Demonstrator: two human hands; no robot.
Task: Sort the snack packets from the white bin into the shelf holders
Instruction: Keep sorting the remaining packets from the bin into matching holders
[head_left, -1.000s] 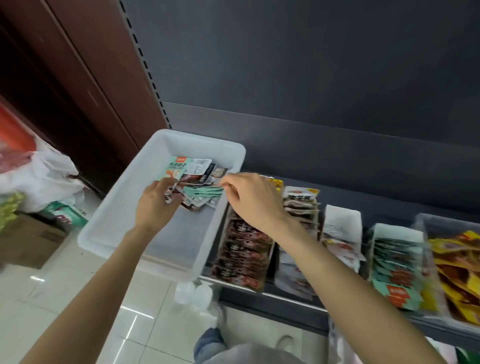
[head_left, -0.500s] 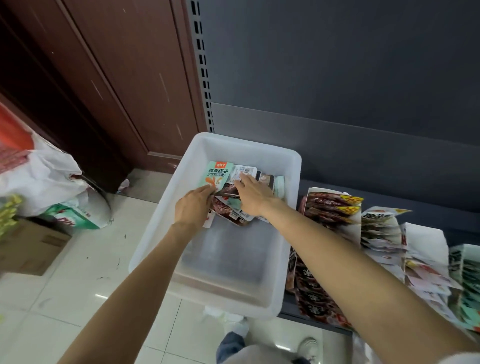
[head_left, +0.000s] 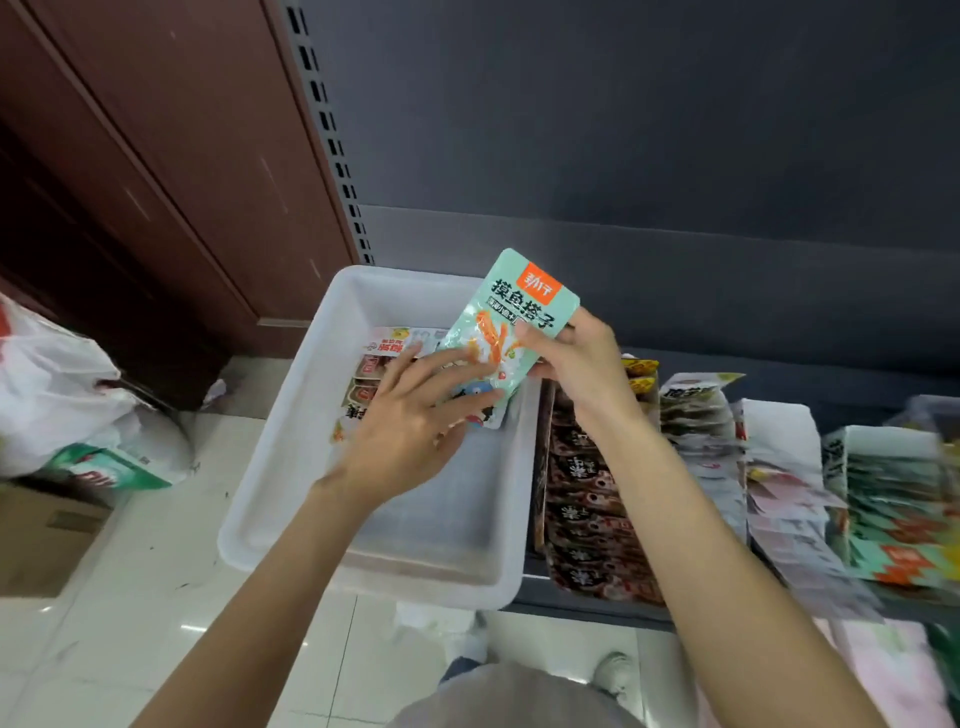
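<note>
Since the earlier frame the mint packet (head_left: 511, 332) is lifted clear above the bin (head_left: 291, 467), right hand (head_left: 576, 364) grip pinching it, left hand (head_left: 415, 415) flat and slack beneath; holders (head_left: 779, 493) mostly stocked, several packets (head_left: 374, 374) left.

I see a white bin (head_left: 291, 467) of smooth, slightly translucent plastic with a dull sheen. Over its far end, the mint-green packet (head_left: 511, 317) looks like glossy printed film — it catches light. Left of the bin: polished floor tiles (head_left: 130, 613) (mirror-bright reflections), a crinkled thin plastic bag (head_left: 57, 384), matt brown cardboard (head_left: 36, 540). Behind the bin, a matt grey shelf panel (head_left: 649, 130) and dark, satin-finished wood panelling (head_left: 171, 130).
</note>
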